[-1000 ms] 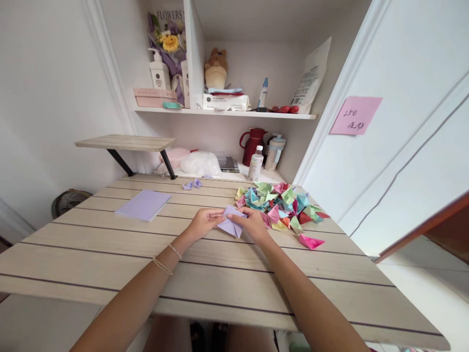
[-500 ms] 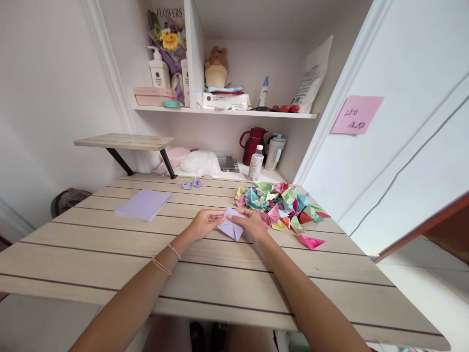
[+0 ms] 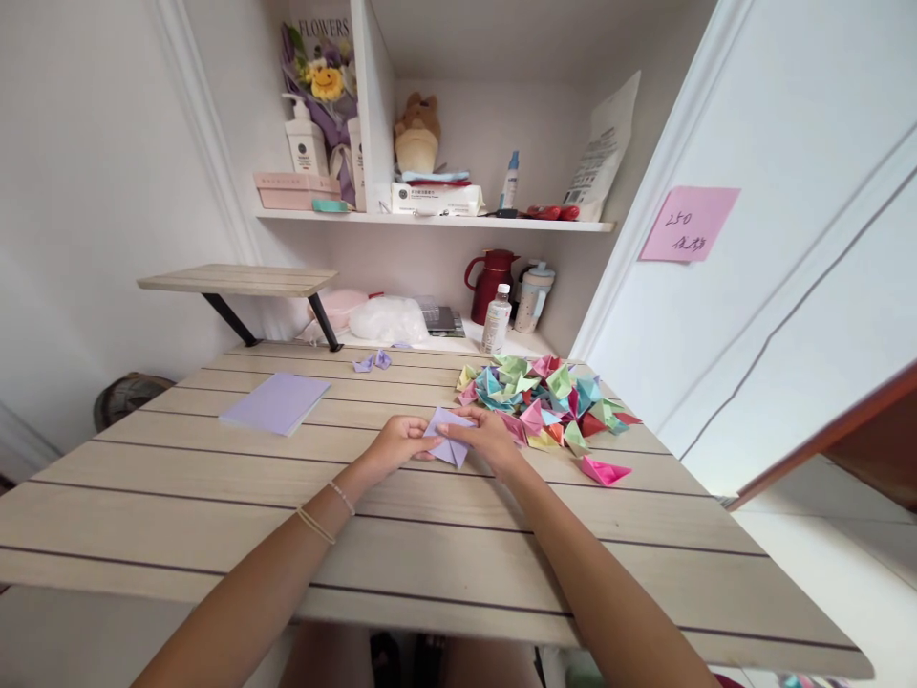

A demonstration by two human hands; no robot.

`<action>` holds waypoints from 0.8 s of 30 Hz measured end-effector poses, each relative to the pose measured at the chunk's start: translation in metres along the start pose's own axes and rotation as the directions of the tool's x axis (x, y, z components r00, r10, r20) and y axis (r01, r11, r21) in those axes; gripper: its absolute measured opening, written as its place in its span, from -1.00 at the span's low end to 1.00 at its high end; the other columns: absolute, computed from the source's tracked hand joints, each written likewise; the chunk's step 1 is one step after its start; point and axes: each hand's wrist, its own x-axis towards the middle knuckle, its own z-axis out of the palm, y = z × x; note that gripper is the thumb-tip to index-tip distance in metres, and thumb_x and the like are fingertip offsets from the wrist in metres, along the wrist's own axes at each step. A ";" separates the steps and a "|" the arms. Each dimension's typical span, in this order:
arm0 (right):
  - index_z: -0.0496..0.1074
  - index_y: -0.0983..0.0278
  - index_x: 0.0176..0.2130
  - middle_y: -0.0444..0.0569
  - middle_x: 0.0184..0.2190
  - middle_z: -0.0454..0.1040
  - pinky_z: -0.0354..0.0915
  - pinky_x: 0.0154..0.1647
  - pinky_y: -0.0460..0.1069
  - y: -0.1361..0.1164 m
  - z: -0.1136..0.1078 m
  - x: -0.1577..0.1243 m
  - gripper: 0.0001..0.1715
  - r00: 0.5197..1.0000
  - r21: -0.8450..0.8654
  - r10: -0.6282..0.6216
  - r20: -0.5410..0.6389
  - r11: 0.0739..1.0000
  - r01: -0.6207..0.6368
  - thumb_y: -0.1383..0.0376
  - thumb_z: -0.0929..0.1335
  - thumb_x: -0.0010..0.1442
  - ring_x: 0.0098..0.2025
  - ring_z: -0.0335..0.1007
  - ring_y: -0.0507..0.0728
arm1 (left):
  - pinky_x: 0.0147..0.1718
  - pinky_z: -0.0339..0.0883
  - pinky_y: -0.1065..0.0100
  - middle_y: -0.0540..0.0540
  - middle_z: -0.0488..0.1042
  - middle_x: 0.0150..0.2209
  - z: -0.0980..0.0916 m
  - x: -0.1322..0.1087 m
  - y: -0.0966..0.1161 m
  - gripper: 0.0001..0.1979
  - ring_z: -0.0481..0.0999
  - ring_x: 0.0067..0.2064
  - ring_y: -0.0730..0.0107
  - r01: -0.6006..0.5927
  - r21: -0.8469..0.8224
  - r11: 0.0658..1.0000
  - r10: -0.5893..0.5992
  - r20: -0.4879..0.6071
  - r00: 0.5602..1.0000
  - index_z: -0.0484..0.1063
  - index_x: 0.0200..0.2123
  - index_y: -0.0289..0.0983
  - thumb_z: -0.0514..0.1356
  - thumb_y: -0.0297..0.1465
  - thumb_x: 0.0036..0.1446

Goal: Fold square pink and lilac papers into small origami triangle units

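A folded sheet of purple origami paper [image 3: 449, 449] is held between my two hands, just over the table. My left hand [image 3: 398, 445] pinches its left edge, thumb on top. My right hand [image 3: 488, 438] grips the right side, its thumb pressed on the paper's upper face and its fingers behind. Creases run across the paper, with flaps meeting near the bottom corner. To the right of my hands lies a heap of folded paper boats [image 3: 534, 397] in many colours. A pink paper boat [image 3: 604, 471] sits apart, nearer me.
A stack of purple paper [image 3: 278, 402] lies at left, and two small purple paper boats [image 3: 373, 361] stand farther back. Behind the table are a clear bottle [image 3: 497, 323], a red jug [image 3: 491, 287] and a raised wooden shelf [image 3: 240, 279] on black legs.
My left thumb has moved onto the paper's left edge, and those fingers have shifted lower. My right hand keeps its hold. The whole view has shifted slightly.
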 end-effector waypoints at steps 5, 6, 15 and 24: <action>0.42 0.33 -0.29 -0.03 -0.43 0.51 0.30 -0.40 -0.02 0.001 -0.003 0.001 -0.46 0.989 -0.001 -0.068 0.128 0.998 0.069 0.26 0.51 -0.36 -0.42 0.41 0.10 | -0.30 0.41 0.33 -0.17 0.54 -0.40 -0.005 0.000 0.004 -0.72 0.51 -0.35 0.34 0.022 -0.032 0.999 -0.022 -0.016 1.000 0.49 -0.38 -0.37 0.33 -0.34 -0.21; 0.43 0.33 -0.31 -0.04 -0.45 0.50 0.29 -0.41 -0.03 0.001 -0.003 0.001 -0.49 0.989 -0.018 -0.082 0.120 0.996 0.084 0.26 0.51 -0.35 -0.44 0.40 0.10 | -0.30 0.41 0.34 -0.18 0.54 -0.39 -0.005 0.000 0.004 -0.72 0.52 -0.34 0.34 0.031 -0.030 0.999 -0.031 -0.011 0.999 0.49 -0.36 -0.37 0.33 -0.35 -0.20; 0.48 0.35 -0.40 -0.01 -0.42 0.52 0.28 -0.35 -0.02 0.001 0.002 -0.001 -0.64 0.998 0.041 -0.047 0.042 0.998 0.045 0.24 0.49 -0.28 -0.42 0.41 0.10 | -0.22 0.40 0.38 -0.21 0.52 -0.29 -0.005 0.001 0.001 -0.75 0.51 -0.24 0.31 0.107 -0.213 0.971 -0.108 0.005 0.994 0.48 -0.32 -0.38 0.32 -0.44 -0.17; 0.49 0.35 -0.40 0.00 -0.43 0.51 0.27 -0.27 0.02 0.009 0.004 0.002 -0.63 1.000 0.192 0.003 0.026 0.981 -0.008 0.20 0.49 -0.27 -0.33 0.40 0.14 | -0.27 0.42 0.40 -0.19 0.53 -0.35 -0.006 0.005 -0.003 -0.74 0.53 -0.34 0.37 0.118 -0.239 0.964 -0.140 -0.077 0.987 0.47 -0.34 -0.41 0.33 -0.48 -0.19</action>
